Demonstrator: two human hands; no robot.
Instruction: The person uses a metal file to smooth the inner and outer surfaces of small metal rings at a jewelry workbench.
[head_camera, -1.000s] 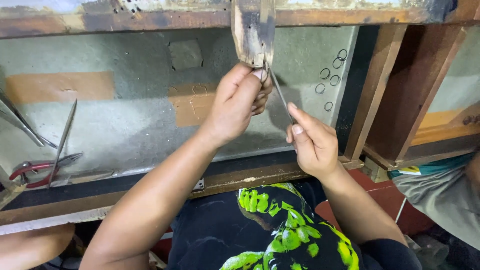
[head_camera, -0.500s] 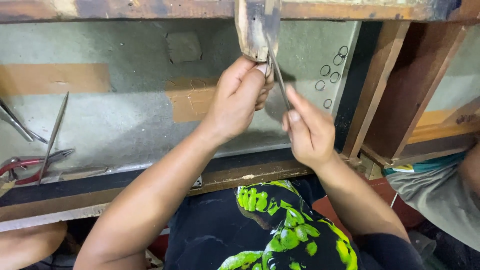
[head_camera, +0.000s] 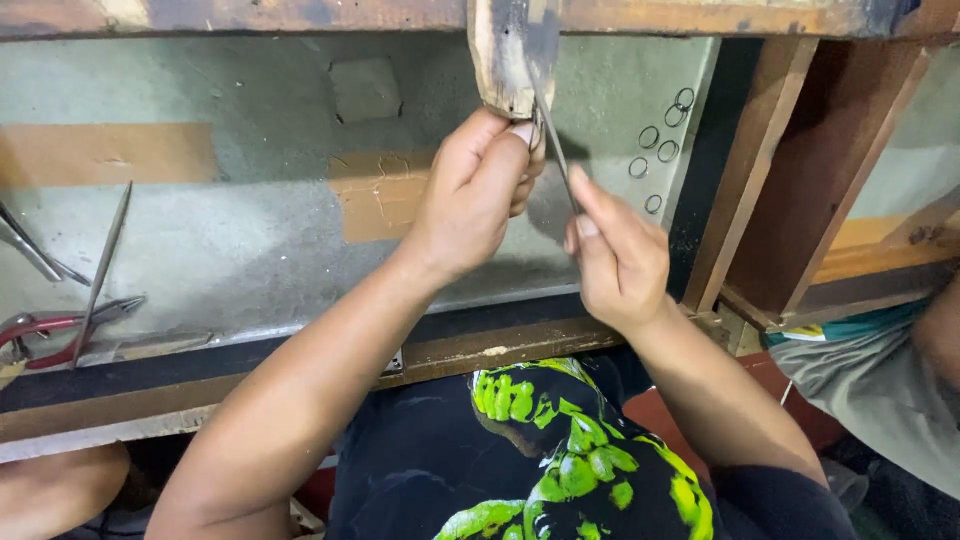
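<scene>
Left hand (head_camera: 478, 190) pinched shut on something small, hidden by the fingers, pressed under the worn wooden peg (head_camera: 508, 55). Right hand (head_camera: 615, 250) grips a thin metal file (head_camera: 555, 145) angled against that spot. I note small rings (head_camera: 660, 150) on the tray, pliers (head_camera: 50, 335) far left.

Worn, chipped wood on the peg (head_camera: 508, 55), dark-stained and rough at its end. The thin file (head_camera: 556, 150) is dull grey metal. The tray (head_camera: 250, 230) shows a matt, grainy grey lining with tan patches, cracked in places. Small rings (head_camera: 665, 135) glint as bright metal. Pliers (head_camera: 60, 335) carry glossy red plastic grips. The frame (head_camera: 770, 170) is brown, scuffed wood.
</scene>
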